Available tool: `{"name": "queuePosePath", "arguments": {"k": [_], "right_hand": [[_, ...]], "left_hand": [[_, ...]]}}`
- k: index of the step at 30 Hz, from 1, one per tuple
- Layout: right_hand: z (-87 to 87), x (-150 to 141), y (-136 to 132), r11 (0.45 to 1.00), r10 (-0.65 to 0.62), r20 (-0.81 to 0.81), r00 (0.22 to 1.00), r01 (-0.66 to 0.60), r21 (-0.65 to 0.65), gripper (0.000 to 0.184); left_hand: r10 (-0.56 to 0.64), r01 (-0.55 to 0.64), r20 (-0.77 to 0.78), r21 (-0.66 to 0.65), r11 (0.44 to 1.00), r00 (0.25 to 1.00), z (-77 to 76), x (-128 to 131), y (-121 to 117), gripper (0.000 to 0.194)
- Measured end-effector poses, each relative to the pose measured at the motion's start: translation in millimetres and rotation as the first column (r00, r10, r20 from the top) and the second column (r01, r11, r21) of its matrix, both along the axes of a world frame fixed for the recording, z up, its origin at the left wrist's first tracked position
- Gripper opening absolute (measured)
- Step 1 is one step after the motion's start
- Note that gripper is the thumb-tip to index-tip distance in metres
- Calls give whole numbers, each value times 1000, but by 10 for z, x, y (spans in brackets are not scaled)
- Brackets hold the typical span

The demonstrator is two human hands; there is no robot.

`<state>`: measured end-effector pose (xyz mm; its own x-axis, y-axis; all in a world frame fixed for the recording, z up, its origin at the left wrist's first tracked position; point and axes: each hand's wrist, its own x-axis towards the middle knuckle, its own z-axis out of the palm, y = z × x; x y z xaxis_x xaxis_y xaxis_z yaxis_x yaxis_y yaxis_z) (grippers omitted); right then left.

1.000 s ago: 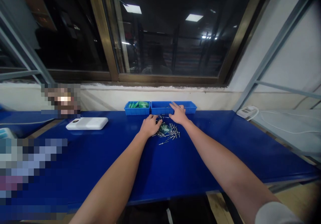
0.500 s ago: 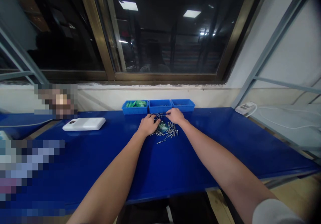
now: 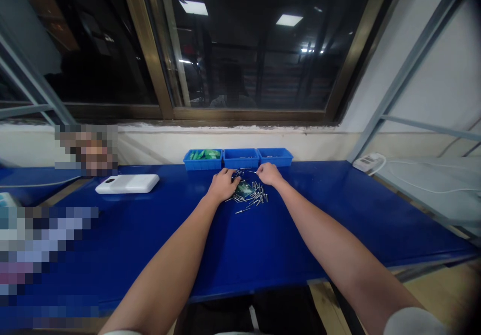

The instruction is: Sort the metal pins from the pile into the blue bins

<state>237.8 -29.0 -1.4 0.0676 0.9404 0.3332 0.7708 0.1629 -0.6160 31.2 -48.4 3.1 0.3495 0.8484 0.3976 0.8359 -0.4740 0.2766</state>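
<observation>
A loose pile of metal blind rivets (image 3: pixel 258 193) lies on the blue tabletop, with a green-and-clear plastic packet (image 3: pixel 244 189) among them. One rivet (image 3: pixel 242 211) lies apart at the near side. At the pile's left edge rests my left hand (image 3: pixel 223 184), its fingers stretched forward and thumb apart, touching the rivets. My right hand (image 3: pixel 269 174) is just beyond the pile on the right, thumb and fingers pinched on a single rivet (image 3: pixel 252 172) that points left. Behind are a middle blue bin (image 3: pixel 241 163) and a right blue bin (image 3: pixel 275 160), both with small metal pieces inside.
A left blue bin (image 3: pixel 203 164) holds green packets. To the left lies a white power bank (image 3: pixel 128 184). A white power strip (image 3: pixel 368 162) with a cable sits at the right, beside a grey metal frame (image 3: pixel 398 79). A window and wall stand behind the blue table (image 3: pixel 248 255).
My right hand has come back from over the bins to the pile, then moved slightly right with a rivet pinched in it. My left hand has stayed by the pile.
</observation>
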Motion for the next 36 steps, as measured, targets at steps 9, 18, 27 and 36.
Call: {"name": "queuePosePath", "arguments": {"k": [9, 18, 27, 36], "right_hand": [[159, -145, -275, 958, 279, 57, 959, -282, 53, 20], [109, -208, -323, 932, 359, -381, 852, -345, 107, 15], [103, -149, -313, 957, 265, -657, 706, -278, 86, 24], [23, 190, -54, 957, -85, -537, 839, 219, 190, 31]], "left_hand": [[-153, 148, 26, 143, 979, 988, 140, 103, -137, 26], [-122, 114, 35, 172, 978, 992, 116, 120, -135, 23], [-81, 70, 66, 159, 985, 994, 96, 121, -150, 34], [119, -123, 55, 82, 989, 991, 69, 15, -66, 42]]}}
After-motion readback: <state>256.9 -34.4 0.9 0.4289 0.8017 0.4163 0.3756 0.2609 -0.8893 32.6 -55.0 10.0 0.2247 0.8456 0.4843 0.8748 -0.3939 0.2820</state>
